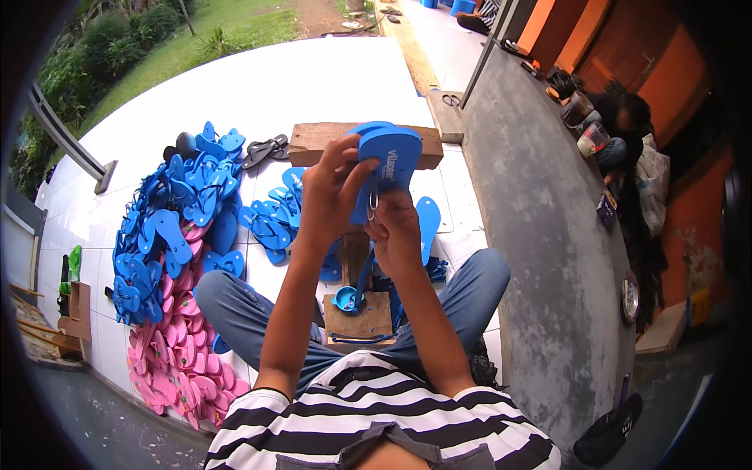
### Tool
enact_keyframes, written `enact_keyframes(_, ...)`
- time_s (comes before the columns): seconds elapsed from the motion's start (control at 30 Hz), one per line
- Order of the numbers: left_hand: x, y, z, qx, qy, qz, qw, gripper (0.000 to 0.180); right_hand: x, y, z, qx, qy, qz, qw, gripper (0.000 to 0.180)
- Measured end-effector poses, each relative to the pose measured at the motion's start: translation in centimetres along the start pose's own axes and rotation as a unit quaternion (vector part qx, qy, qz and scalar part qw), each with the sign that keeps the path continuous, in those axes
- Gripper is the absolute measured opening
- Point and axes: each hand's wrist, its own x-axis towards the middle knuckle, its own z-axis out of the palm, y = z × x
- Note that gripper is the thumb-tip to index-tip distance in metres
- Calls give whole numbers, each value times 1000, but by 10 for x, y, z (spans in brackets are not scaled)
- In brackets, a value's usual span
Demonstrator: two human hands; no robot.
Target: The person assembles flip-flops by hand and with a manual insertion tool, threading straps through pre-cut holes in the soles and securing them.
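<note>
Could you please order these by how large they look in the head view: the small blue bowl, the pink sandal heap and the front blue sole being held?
1. Pink sandal heap
2. Front blue sole, partly covered and raised, so nearness may enlarge it
3. Small blue bowl

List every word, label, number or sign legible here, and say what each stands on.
Blue sandal in the left hand: lettered lengthwise in a pale colour; I won't copy the wording.
Black item at lower right: pale marks, too blurred to read.
Red-and-white tub: any print is too small to read.
</note>
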Motion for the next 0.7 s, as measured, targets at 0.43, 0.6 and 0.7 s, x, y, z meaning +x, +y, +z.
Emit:
enact_keyframes(0.43, 0, 0, -7, -16, -29, -7, 999, 34, 0, -11, -2, -39, 24, 39, 998, 10)
enact_keyframes(0.6, -27, 7, -9, -38, -34, -1, 999, 32, -34, -34, 25, -295, 103, 18, 950, 24)
enact_keyframes(0.7, -21, 3, -10, -85, -61, 6, 994, 29, -32, -45, 13, -575, 91, -271, 766, 38)
